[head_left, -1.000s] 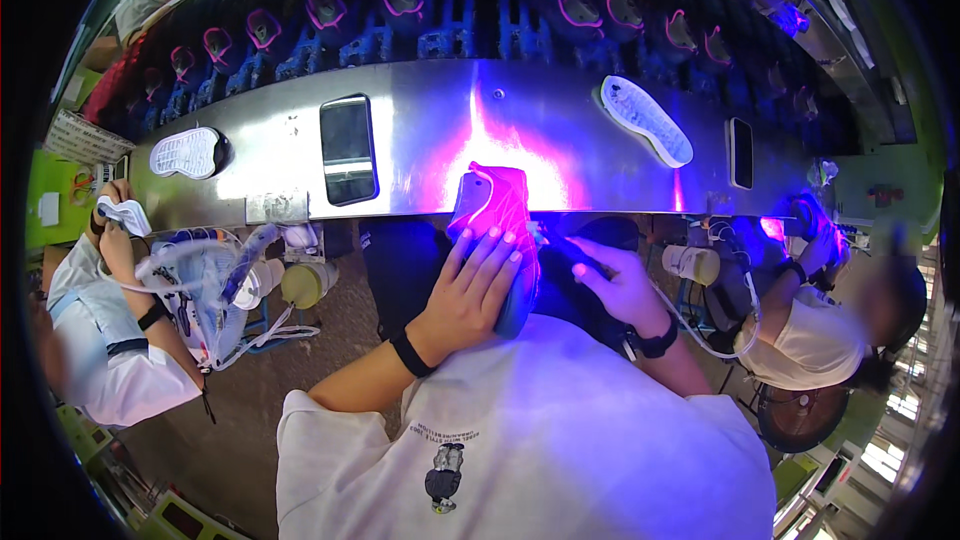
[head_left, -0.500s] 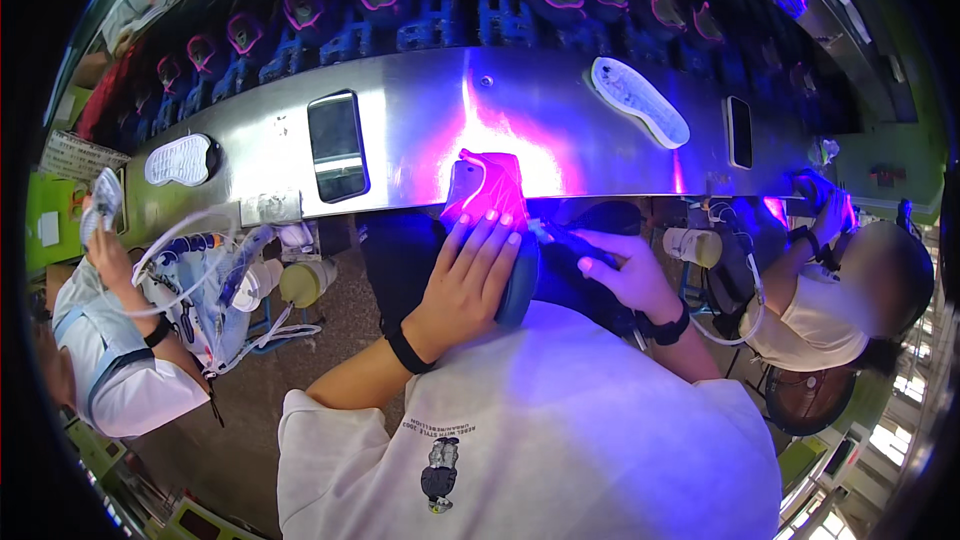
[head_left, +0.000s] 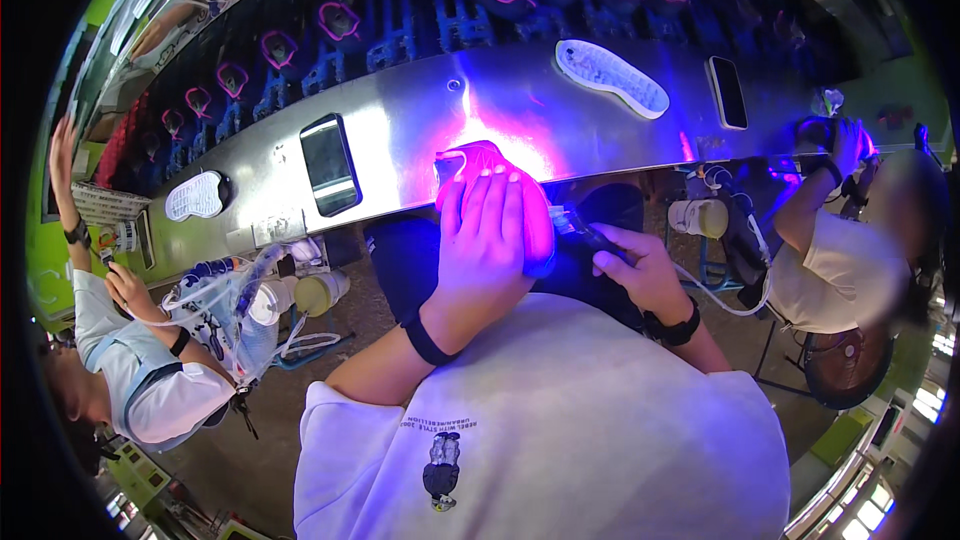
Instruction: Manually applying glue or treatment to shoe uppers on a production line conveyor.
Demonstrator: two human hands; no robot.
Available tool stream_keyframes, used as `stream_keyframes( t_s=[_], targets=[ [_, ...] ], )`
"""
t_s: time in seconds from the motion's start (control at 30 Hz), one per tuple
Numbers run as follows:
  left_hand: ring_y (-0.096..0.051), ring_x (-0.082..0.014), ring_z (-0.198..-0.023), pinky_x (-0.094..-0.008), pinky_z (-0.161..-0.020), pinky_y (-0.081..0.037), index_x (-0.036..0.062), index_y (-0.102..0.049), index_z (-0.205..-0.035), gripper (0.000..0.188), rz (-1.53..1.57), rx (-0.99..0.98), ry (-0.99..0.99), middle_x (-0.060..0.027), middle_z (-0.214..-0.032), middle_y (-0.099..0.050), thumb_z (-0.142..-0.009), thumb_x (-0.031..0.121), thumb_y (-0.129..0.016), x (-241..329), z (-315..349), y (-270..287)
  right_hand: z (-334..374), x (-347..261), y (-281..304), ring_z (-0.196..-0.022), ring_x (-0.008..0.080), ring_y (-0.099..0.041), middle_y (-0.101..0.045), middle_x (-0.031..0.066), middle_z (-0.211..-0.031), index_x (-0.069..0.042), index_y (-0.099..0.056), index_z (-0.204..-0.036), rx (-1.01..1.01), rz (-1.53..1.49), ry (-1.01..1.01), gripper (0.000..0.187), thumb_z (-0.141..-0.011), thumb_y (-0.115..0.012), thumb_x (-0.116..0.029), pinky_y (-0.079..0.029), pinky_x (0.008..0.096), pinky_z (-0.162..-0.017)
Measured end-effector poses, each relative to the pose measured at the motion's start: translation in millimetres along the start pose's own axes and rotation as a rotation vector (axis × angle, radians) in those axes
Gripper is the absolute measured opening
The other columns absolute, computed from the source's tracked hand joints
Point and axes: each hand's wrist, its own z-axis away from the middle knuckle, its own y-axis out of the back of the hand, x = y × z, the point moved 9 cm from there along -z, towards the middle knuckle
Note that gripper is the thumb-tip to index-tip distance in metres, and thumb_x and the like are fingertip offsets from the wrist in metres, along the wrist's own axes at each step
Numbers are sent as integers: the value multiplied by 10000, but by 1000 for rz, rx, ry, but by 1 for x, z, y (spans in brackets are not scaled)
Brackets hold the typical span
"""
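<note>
Mid-inspection: left hand (head_left: 487,240) clamped over the glowing shoe upper (head_left: 480,162), right hand (head_left: 632,265) closed on a UV torch (head_left: 580,230); next move probably needed the upper turned.

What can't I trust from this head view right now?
- Shoe part: mostly covered by the left hand and washed out by the purple light.
- Tool in the right hand: tip lost in glare, kind unclear.
- Dark trays behind the metal shelf: too small and bent by the fisheye.
</note>
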Motion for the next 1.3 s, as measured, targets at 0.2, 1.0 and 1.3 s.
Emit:
stream_keyframes(
  t_s=[0.2, 1.0, 1.3],
  targets=[
    [-629, -345, -1197, -552, -1157, -338, -88, -542, -1309, 795, -48, 69, 0, -227, -1231, -647, -725, 377, -816, 10, -29, 2, 22, 4, 10, -780, 84, -602, -658, -7, -894, -13, -590, -1399, 25, -35, -88, 449, -964, -672, -85, -506, 251, -752],
    [-641, -373, -1082, -481, -982, -498, 23, -451, -1461, 943, 201, -65, 187, -195, -1182, -650, -671, 297, -887, -67, -100, -4, -77, -95, 42, -775, 217, -665, -719, 122, -960, -45, -669, -1286, 330, 612, 420, 396, -894, -724, -42, -531, 327, -736],
    [-638, -416, -1129, -451, -955, -541, 60, -387, -1519, 1015, 335, -329, 283, -233, -1252, -631, -657, 208, -902, -104, -59, -17, -99, -35, 36, -671, 72, -571, -692, 44, -894, -36, -598, -1400, 92, 100, -117, 409, -1006, -638, -140, -489, 229, -630]
  ],
)
